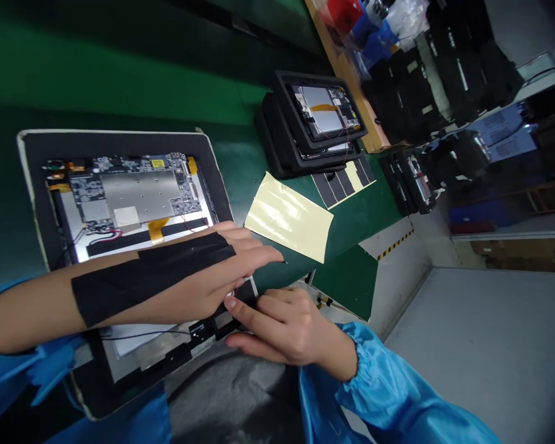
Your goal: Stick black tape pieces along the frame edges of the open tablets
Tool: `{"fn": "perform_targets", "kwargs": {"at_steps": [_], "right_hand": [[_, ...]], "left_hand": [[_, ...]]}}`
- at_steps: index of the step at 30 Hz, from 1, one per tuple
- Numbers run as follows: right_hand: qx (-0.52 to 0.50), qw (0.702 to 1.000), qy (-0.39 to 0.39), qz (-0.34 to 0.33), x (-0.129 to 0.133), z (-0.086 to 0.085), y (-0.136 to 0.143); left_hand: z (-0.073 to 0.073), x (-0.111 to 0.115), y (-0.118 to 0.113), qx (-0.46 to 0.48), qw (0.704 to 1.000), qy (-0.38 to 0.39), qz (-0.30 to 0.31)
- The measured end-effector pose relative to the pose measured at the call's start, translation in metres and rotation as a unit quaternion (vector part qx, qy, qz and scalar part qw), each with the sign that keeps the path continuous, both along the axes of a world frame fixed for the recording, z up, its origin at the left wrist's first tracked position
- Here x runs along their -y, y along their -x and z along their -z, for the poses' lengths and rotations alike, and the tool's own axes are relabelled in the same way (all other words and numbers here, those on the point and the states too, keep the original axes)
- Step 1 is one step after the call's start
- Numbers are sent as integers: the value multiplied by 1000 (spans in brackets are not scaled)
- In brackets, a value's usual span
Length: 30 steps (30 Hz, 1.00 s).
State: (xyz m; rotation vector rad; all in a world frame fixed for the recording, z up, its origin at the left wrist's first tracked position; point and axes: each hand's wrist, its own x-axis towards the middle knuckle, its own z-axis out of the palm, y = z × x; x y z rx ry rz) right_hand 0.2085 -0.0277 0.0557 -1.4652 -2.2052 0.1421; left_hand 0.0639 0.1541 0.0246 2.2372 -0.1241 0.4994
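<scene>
My left hand [234,259] lies palm down across the right side of an opened tablet-like device [139,191] with an exposed circuit board. Its fingers stretch out to the right, partly hidden, with a tiny dark sliver at one fingertip. Strips of black tape [152,274] stick to the back of that hand and wrist. My right hand [289,324] comes from the lower right; its index fingertip touches a small part at the device's edge, beneath my left hand. The thumb is held apart and the other fingers are bent. What lies under the fingers is mostly hidden.
A pale yellow backing sheet [289,219] lies on the green table [240,148] beside a sheet of black strips [342,185]. Stacked black foam frames [282,139] hold another opened device [324,111]. More dark units [411,182] stand farther right.
</scene>
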Motion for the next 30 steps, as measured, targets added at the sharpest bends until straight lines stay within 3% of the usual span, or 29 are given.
{"fn": "perform_targets", "kwargs": {"at_steps": [6, 13, 18, 24, 30], "right_hand": [[-68, 997, 13, -34, -6, 11, -8], [-178, 981, 73, -12, -8, 17, -11], [-258, 964, 66, 15, -7, 30, -11], [-234, 971, -29, -31, -9, 48, -13], [-109, 991, -63, -52, -19, 53, -23]], "left_hand": [[-4, 0, 3, -17, 998, -53, 2], [-5, -5, 3, -50, 998, -33, -15], [-17, -2, 11, -44, 989, -90, -107], [-27, 32, 42, -44, 985, -83, -147], [-28, 58, 60, -55, 960, -71, -264]]}}
